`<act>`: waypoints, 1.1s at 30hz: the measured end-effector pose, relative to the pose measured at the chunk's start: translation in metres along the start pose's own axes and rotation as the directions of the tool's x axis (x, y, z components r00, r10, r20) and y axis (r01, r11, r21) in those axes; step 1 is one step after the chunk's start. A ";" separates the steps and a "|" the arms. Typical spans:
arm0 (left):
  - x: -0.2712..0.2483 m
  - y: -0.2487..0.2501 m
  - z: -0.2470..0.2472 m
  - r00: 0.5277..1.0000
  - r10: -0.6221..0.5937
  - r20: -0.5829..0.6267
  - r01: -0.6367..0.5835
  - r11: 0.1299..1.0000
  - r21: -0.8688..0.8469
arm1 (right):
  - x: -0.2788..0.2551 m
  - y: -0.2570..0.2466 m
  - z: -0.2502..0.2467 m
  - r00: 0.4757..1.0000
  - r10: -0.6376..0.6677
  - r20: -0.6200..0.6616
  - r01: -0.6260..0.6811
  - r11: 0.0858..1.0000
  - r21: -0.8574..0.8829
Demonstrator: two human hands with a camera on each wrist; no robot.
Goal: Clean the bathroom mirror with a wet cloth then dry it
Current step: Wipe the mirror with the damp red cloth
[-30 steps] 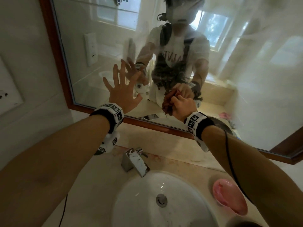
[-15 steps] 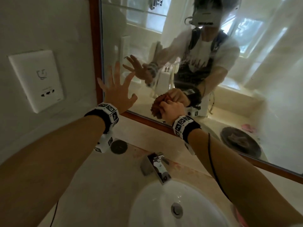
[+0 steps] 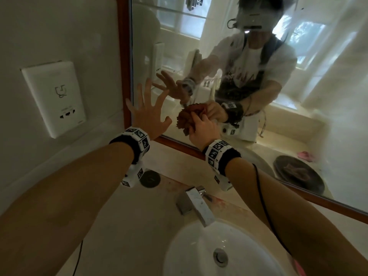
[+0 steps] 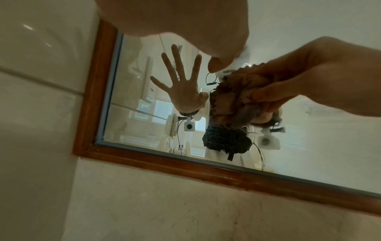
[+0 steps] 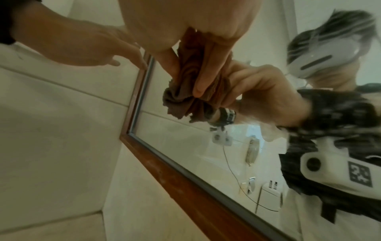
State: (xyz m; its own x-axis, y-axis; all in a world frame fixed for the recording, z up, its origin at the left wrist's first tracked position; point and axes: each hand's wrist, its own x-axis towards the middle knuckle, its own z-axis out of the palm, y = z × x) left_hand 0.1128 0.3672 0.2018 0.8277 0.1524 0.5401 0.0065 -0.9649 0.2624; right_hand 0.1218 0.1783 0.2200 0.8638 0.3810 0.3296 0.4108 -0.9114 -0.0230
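Note:
The mirror (image 3: pixel 328 120) has a brown wooden frame (image 3: pixel 123 76). My right hand (image 3: pixel 203 130) grips a bunched reddish-brown cloth (image 3: pixel 184 120) and holds it against the glass near the lower left corner. In the right wrist view, the fingers (image 5: pixel 206 73) curl round the cloth (image 5: pixel 181 96). To the left of the cloth, my left hand (image 3: pixel 147 114) is open with its fingers spread and holds nothing. Its fingertips lie at the glass beside the left frame; contact is unclear. The left wrist view shows the cloth (image 4: pixel 233 97) and the frame's corner (image 4: pixel 86 146).
Below the mirror, a beige counter (image 3: pixel 119 226) holds a white basin (image 3: pixel 179 255) with a chrome faucet (image 3: pixel 197 204). A dark round cap (image 3: pixel 149 178) sits on the counter under my left wrist. A white socket plate (image 3: pixel 53 98) is on the left wall. A pink dish (image 3: pixel 299 268) peeks in at bottom right.
Both hands have moved left along the mirror toward its lower left corner, and my view has turned left with them. My right hand still grips the cloth; my left stays spread.

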 end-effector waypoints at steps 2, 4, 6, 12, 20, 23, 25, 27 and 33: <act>-0.003 -0.009 -0.001 1.000 -0.017 0.013 0.018 1.000 -0.006 | 0.009 -0.012 0.001 1.000 -0.020 0.023 0.021 1.000 -0.009; -0.007 -0.015 -0.004 0.999 -0.034 0.027 0.034 0.999 -0.004 | 0.014 -0.015 0.006 0.999 -0.032 0.042 0.033 0.999 -0.012; -0.012 -0.019 -0.007 0.998 -0.046 0.032 0.046 0.999 0.005 | 0.013 -0.011 0.014 0.996 -0.027 0.083 0.028 0.999 -0.015; -0.026 -0.015 -0.011 0.999 -0.024 0.038 0.025 0.999 -0.027 | -0.015 0.013 0.033 0.987 0.077 0.143 -0.082 0.996 0.033; -0.049 0.036 -0.008 0.993 0.069 0.097 -0.047 0.975 -0.215 | -0.059 0.048 0.012 0.960 0.268 0.083 -0.280 0.926 0.255; -0.063 0.061 -0.003 0.986 0.095 0.138 -0.061 0.970 -0.237 | -0.087 0.068 0.009 0.928 0.352 0.120 -0.371 0.852 0.370; -0.076 0.077 0.003 0.984 0.110 0.141 -0.063 0.952 -0.301 | -0.110 0.083 0.010 0.903 0.401 0.154 -0.427 0.805 0.410; -0.091 0.094 0.010 0.981 0.121 0.152 -0.058 0.930 -0.362 | -0.135 0.100 0.010 0.875 0.448 0.181 -0.479 0.751 0.455; -0.138 0.157 0.033 0.955 0.203 0.215 -0.097 0.901 -0.423 | -0.211 0.152 0.010 0.810 0.547 0.212 -0.563 0.623 0.543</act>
State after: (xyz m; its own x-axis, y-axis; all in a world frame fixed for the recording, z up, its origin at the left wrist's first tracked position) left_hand 0.0185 0.1873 0.1419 0.9126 -0.0966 0.3973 -0.3114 -0.7940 0.5222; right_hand 0.0046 -0.0387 0.1373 0.9861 -0.1569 0.0539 -0.0722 -0.6983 -0.7121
